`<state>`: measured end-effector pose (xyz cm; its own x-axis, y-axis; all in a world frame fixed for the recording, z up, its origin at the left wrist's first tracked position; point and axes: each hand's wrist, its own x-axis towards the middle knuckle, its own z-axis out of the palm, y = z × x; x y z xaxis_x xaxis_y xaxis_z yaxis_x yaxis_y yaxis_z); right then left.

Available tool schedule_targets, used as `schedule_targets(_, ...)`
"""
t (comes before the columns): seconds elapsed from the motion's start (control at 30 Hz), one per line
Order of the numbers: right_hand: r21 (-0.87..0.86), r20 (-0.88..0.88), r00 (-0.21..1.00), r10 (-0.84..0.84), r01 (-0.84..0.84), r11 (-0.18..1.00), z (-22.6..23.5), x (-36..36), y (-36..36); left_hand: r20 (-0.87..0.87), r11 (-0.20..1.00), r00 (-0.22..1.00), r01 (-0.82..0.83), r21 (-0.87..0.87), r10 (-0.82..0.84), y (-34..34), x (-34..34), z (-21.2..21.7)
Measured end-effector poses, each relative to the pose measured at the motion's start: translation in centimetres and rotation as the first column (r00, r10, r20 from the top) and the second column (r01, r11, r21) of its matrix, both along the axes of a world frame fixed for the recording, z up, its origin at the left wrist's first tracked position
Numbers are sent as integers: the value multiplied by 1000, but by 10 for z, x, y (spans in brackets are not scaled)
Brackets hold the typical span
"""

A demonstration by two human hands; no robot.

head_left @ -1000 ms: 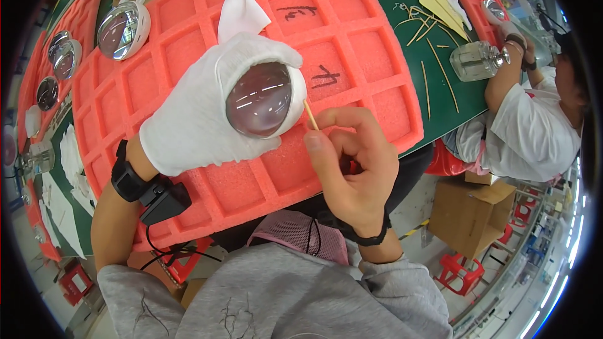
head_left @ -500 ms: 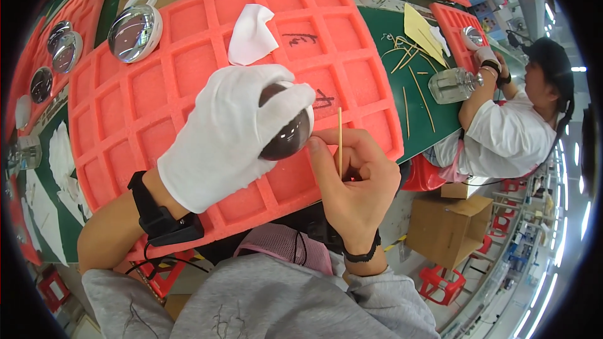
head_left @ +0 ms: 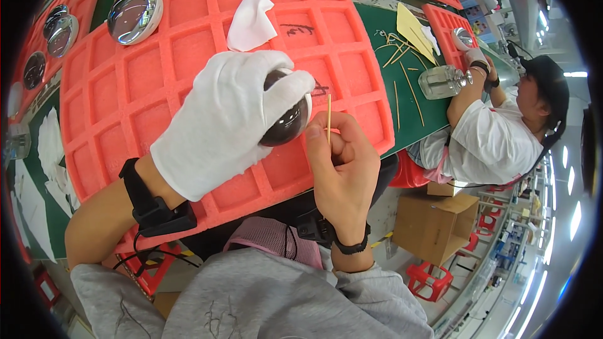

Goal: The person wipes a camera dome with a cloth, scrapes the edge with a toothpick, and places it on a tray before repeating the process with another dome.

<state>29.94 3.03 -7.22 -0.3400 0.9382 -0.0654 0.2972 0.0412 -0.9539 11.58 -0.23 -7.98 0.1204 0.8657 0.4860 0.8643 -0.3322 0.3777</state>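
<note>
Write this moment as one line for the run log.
left hand: gloved, holds round mirror | right hand: bare, holds thin wooden stick upright beside mirror | below: red foam tray

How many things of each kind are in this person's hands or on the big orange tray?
Shiny round domes: 2, one in the gloved left hand, one at the orange tray's far left corner.
Thin wooden sticks: 1, in the bare right hand.
White cloths: 1, on the orange tray.
Total: 4.

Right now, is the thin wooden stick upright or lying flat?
Upright: the right hand pinches the wooden stick vertically beside the dark dome.
</note>
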Motion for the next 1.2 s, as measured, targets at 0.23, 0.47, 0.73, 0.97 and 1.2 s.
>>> schedule_targets(0.23,36,-37,999,25,-24,999,-4,1,-2,5,1000,1000,-11,-4,11,0,2,0)
schedule_targets(0.47,-5,-89,996,24,-25,1000,-4,1,-3,24,999,1000,-10,-43,11,0,2,1)
schedule_targets(0.73,-83,-124,992,29,-39,996,-6,4,-2,15,998,1000,-20,-61,21,0,2,1)
schedule_targets(0.97,-173,-190,980,58,-91,981,-7,10,3,11,998,1000,-15,-63,16,1,1,-1)
schedule_targets(1.2,-238,-368,929,47,-143,961,-10,20,11,36,993,999,-25,-115,29,3,-1,3)
